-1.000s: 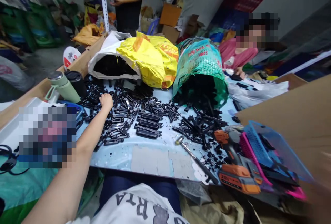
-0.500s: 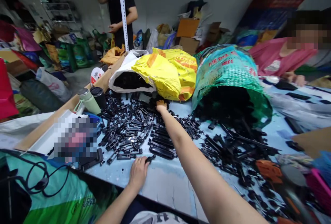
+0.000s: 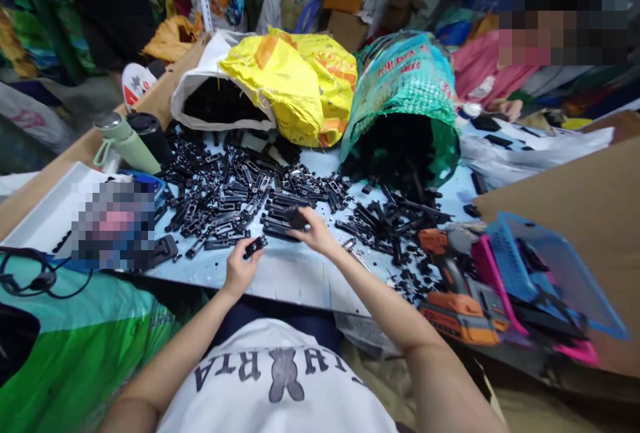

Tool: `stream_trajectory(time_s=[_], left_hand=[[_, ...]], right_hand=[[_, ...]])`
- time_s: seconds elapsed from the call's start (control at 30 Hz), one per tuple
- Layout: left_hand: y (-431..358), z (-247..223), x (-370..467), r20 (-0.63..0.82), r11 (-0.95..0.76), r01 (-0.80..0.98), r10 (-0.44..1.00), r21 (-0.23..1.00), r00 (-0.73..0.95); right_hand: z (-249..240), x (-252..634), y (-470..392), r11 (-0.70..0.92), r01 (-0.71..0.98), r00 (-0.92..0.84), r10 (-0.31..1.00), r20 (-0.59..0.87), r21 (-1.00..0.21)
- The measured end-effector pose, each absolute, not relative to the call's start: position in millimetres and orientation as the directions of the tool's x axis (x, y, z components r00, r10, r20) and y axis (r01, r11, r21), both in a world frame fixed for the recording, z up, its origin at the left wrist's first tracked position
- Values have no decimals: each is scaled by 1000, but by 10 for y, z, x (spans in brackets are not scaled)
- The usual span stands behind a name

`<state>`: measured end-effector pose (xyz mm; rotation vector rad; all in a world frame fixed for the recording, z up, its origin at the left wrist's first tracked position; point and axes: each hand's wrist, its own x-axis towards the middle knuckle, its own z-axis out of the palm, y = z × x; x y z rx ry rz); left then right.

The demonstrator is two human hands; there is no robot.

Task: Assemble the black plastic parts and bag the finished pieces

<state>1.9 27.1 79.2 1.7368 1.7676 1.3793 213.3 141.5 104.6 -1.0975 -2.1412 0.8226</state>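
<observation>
My left hand (image 3: 241,266) is closed around a small black plastic part (image 3: 255,247) just above the table's front area. To its right, my right hand (image 3: 317,233) grips a flat, dark plastic piece (image 3: 296,217); its exact shape is blurred. Behind both hands lies a short row of long black bars (image 3: 281,227). A wide heap of loose black link-shaped parts (image 3: 207,199) spreads beyond and to the left. More black pieces (image 3: 373,223) are scattered at the right, below the mouth of a green woven sack (image 3: 407,79).
A white sack (image 3: 225,125) and a yellow sack (image 3: 293,86) lie at the back. An orange cordless drill (image 3: 457,306), a pink basket (image 3: 487,273) and a blue basket (image 3: 590,286) stand right. A green bottle (image 3: 130,146) stands left. A person in pink (image 3: 475,66) sits beyond.
My right hand has drawn back from the heap near the sacks and now has a dark piece in it. My left hand has raised its black part. The view has tilted down.
</observation>
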Motion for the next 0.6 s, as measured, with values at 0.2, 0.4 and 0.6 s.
stream_trajectory(time_s=[0.2,0.4,0.6], left_hand=[[310,999,229,217,-128,407,959,905,-180],[256,1041,446,100,-76,287,993,955,-68],[288,1263,500,198,-169,413,980,895,-28]], right_hand=[[575,2364,323,643,705,-654,752,75,-298],[863,2114,555,160,420,-387,922,-17,-894],[1088,2135,714,-11,34,-504,863,-26,-999]])
